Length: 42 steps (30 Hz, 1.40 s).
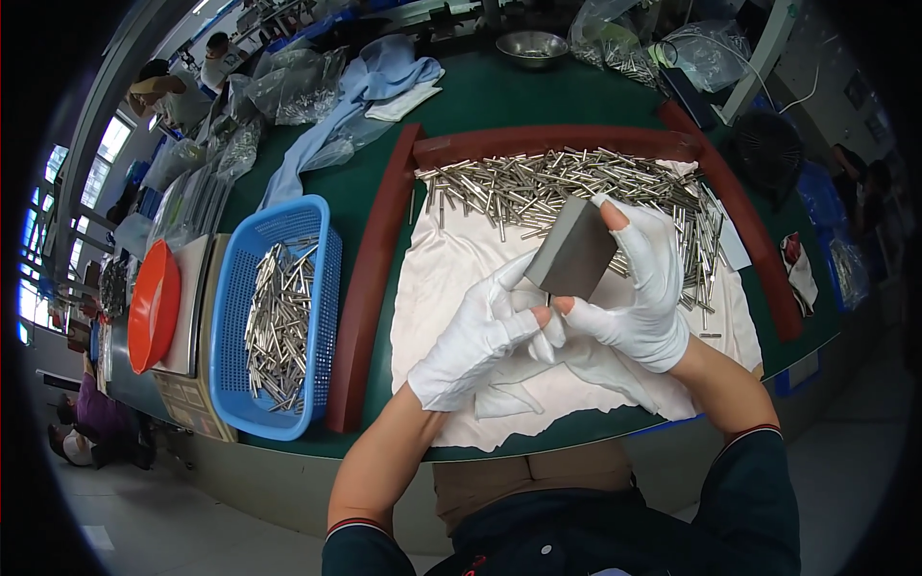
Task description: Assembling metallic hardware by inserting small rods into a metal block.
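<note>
A flat grey rectangular block is tilted up above the pale cloth. My right hand grips it, with the bare index fingertip at its upper corner and the bare thumb tip at its lower edge. My left hand is closed at the block's lower left corner, its fingers partly behind it. The left thumb tip lies beside the right thumb. A thin dark sliver shows between the thumbs, too small to name. Both hands wear white gloves. Beyond them, many loose metal pins are heaped on the cloth.
Dark red rails frame the cloth at the left, back and right. A blue plastic basket of metal pins stands to the left, beside an orange-red dish. A metal bowl and plastic bags lie farther back.
</note>
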Available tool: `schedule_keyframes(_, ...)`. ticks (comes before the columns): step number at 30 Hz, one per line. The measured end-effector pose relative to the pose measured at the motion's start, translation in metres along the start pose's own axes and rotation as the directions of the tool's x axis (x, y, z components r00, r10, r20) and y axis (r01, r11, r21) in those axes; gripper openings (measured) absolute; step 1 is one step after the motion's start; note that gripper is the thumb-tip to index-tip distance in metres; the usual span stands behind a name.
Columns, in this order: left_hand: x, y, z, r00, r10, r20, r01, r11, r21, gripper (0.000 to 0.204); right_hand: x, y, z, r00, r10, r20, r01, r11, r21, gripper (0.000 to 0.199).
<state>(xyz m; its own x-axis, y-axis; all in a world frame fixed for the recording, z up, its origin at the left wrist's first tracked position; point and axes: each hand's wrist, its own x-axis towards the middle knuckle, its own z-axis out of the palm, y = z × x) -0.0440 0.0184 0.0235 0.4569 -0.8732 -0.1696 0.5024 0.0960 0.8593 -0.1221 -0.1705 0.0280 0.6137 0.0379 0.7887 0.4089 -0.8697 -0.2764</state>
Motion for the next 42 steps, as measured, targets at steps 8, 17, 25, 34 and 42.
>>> schedule_keyframes(8,-0.001,0.003,0.001,0.999,0.034,0.042,-0.032,0.997,-0.067,0.07,0.001,-0.001,0.001,1.0,0.006,-0.007,-0.006,1.0,-0.015,0.092)
schedule_keyframes(17,-0.005,0.004,-0.001,1.0,0.018,0.02,-0.017,0.999,-0.035,0.067,-0.002,0.0,0.002,1.0,-0.002,-0.024,0.003,1.0,0.011,0.089)
schedule_keyframes(25,-0.005,0.004,0.005,1.0,0.004,-0.006,-0.004,1.0,0.023,0.067,-0.005,-0.001,0.0,1.0,-0.01,-0.027,0.01,1.0,0.009,0.089)
schedule_keyframes(34,-0.006,0.004,0.002,0.989,0.133,-0.062,-0.134,0.991,-0.014,0.067,-0.008,0.001,0.002,0.998,-0.033,-0.047,0.032,0.999,-0.007,0.09)
schedule_keyframes(42,-0.006,0.002,0.002,0.992,0.105,-0.064,-0.105,0.994,0.015,0.068,-0.009,0.001,0.002,0.999,0.012,-0.035,-0.011,1.0,0.017,0.092)
